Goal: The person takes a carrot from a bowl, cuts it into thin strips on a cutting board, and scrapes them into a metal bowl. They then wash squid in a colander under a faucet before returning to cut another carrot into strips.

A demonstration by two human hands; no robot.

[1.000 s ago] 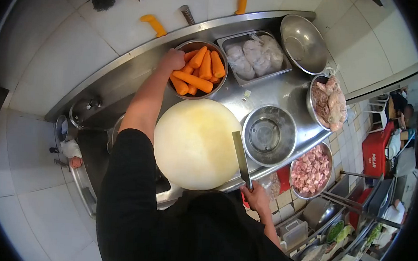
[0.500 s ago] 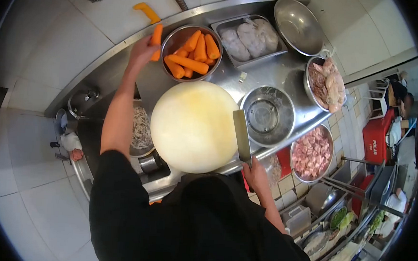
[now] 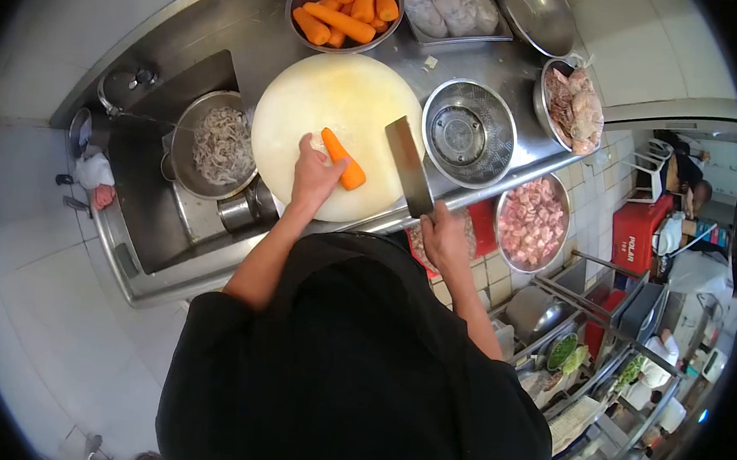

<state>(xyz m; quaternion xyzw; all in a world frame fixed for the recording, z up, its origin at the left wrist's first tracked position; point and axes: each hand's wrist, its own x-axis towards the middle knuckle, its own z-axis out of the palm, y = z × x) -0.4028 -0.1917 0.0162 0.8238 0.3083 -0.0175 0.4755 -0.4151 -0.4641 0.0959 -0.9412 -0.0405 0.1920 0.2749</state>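
A peeled orange carrot (image 3: 344,160) lies on the round white cutting board (image 3: 301,91). My left hand (image 3: 314,174) is at the carrot's left side, thumb against it and the other fingers apart from the thumb. In my right hand (image 3: 442,233) is the handle of a cleaver (image 3: 409,167), its broad blade over the board's right edge. A steel bowl of carrots (image 3: 344,28) stands just beyond the board. To the board's right sits a perforated steel strainer (image 3: 469,133).
A pot of pale strips (image 3: 222,147) sits in the sink (image 3: 130,203) at left. Farther right are a bowl of cubed meat (image 3: 533,223), a bowl of poultry pieces (image 3: 572,107), a tray of bagged meat (image 3: 454,9) and an empty steel bowl (image 3: 537,19).
My left hand has come from beside the carrot bowl to the board, bringing the carrot. The view has shifted, showing more of the sink. The cleaver stays in my right hand.
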